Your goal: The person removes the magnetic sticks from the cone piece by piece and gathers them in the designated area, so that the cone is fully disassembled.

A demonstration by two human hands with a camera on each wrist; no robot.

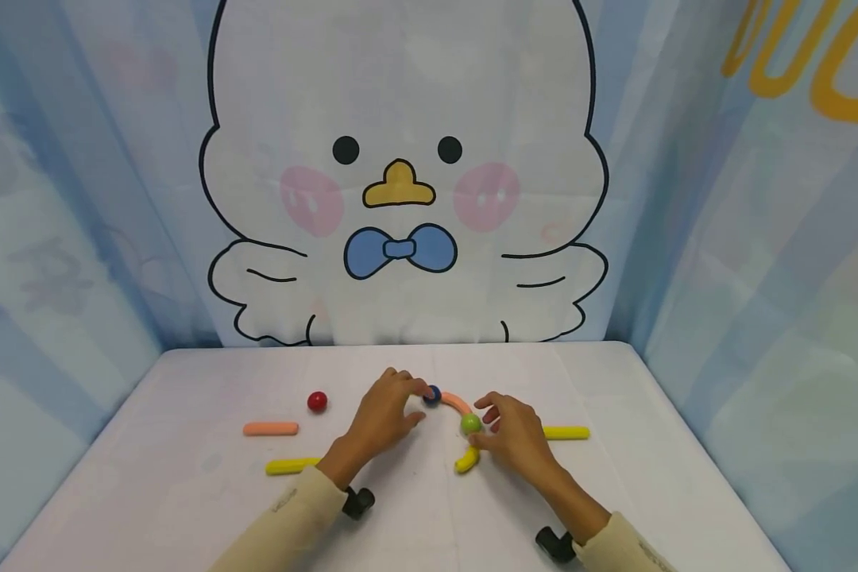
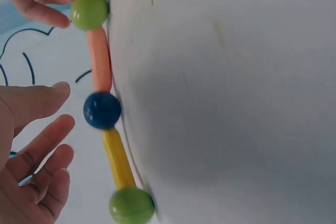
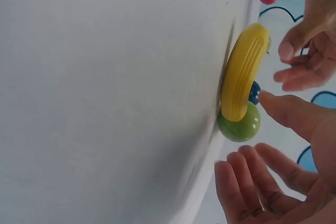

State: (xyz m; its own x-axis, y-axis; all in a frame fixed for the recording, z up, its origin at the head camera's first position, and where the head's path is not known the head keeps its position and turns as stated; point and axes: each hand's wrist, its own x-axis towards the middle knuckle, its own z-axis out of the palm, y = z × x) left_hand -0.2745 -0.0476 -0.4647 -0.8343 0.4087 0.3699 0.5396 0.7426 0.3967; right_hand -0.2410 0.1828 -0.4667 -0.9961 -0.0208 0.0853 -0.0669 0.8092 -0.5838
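Observation:
A chain of toy balls and curved sticks lies on the white table. In the head view it shows a blue ball (image 1: 434,395), an orange curved stick (image 1: 457,402), a green ball (image 1: 470,423) and a yellow curved stick (image 1: 467,460). Beside the blue ball is my left hand (image 1: 384,407), thumb and fingers spread apart. My right hand (image 1: 516,433) is around the green ball with loose fingers, and the right wrist view shows a gap between thumb and fingers. Another yellow stick (image 2: 119,158) and a second green ball (image 2: 131,206) continue past the blue ball, hidden by my left hand in the head view.
A red ball (image 1: 318,402) sits at the left, near a straight orange stick (image 1: 270,429). One straight yellow stick (image 1: 291,466) is partly behind my left forearm; another yellow stick (image 1: 568,433) lies right of my right hand. A printed curtain (image 1: 400,302) stands behind the table.

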